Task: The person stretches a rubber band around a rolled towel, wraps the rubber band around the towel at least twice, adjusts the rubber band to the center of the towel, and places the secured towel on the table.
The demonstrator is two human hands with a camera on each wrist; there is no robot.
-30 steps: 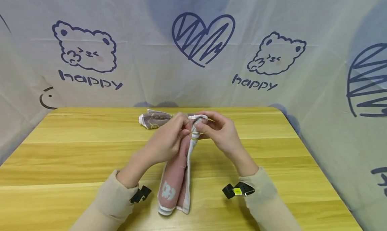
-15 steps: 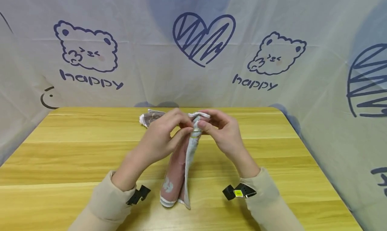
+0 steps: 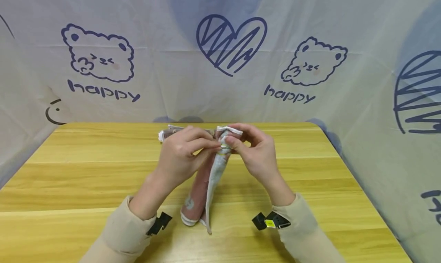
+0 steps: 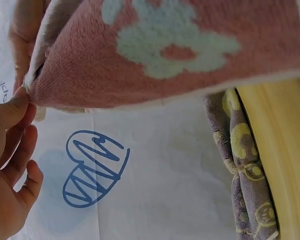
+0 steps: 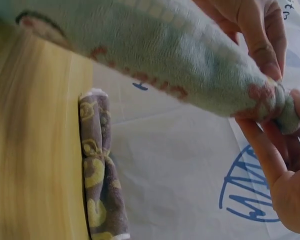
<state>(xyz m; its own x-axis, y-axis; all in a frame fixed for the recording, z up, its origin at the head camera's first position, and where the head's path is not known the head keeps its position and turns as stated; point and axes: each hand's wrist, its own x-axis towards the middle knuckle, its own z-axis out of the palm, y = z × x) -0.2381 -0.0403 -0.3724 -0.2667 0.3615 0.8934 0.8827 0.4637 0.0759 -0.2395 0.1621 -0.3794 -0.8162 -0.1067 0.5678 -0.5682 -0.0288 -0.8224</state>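
Observation:
A rolled towel (image 3: 199, 194), pink on one side and pale green-white on the other, hangs slanted between both hands over the table. Near its upper end a thin yellow band (image 3: 224, 154) cinches it. My left hand (image 3: 182, 152) pinches at the towel beside the band with thumb and fingertips. On the other side, my right hand (image 3: 258, 152) grips the gathered upper end, thumb in front and fingers behind. In the right wrist view the pale face of the towel (image 5: 190, 65) shows red lettering, and its bunched tip pokes past the band.
Behind the hands a second towel (image 3: 167, 134), grey-brown with yellow patterns, lies rolled at the table's back edge, partly hidden. The left wrist view shows it cinched at its middle. The wooden table (image 3: 310, 178) meets a printed cloth backdrop (image 3: 165, 64).
The left fingers have shifted from curled over the towel to pinching at the band. The towel's lower end has risen slightly and turned, showing more of the pale side.

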